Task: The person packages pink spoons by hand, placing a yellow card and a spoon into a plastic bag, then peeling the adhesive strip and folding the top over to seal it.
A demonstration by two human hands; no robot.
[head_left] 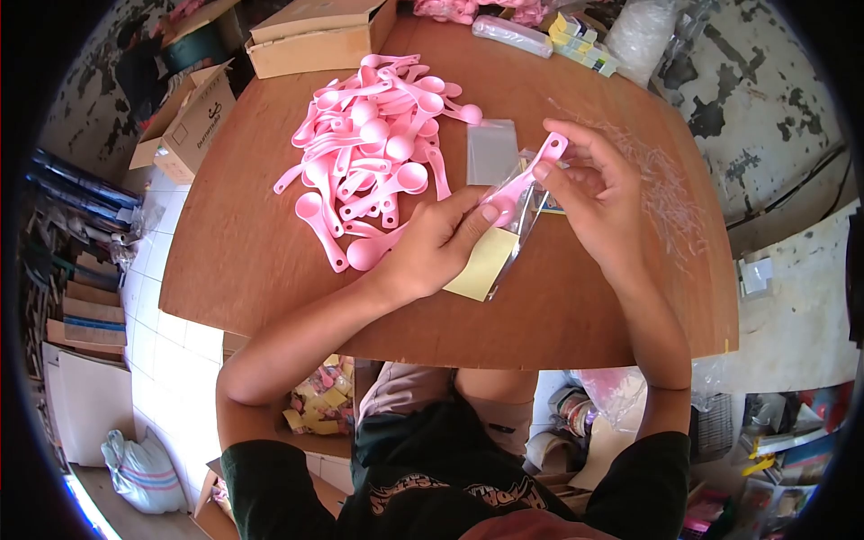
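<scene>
A pink measuring spoon [520, 184] is held slantwise between my two hands over the table. My left hand [439, 241] pinches its bowl end together with a clear plastic bag [505, 277], and a yellow card [486, 261] shows below the thumb. Thumb and fingers of my right hand [594, 184] are closed on the handle end, near its hole. A large heap of pink measuring spoons [373, 135] lies beside and beyond my left hand. Just behind the held spoon rests a stack of clear bags [491, 144].
Thin clear plastic strips [666, 184] are scattered on the right of the brown table [234, 207]. Along the far edge are a cardboard box [315, 45], a clear plastic roll [513, 36] and small yellow boxes [580, 40]. An open carton [324, 441] with yellow-carded packs stands below the near edge.
</scene>
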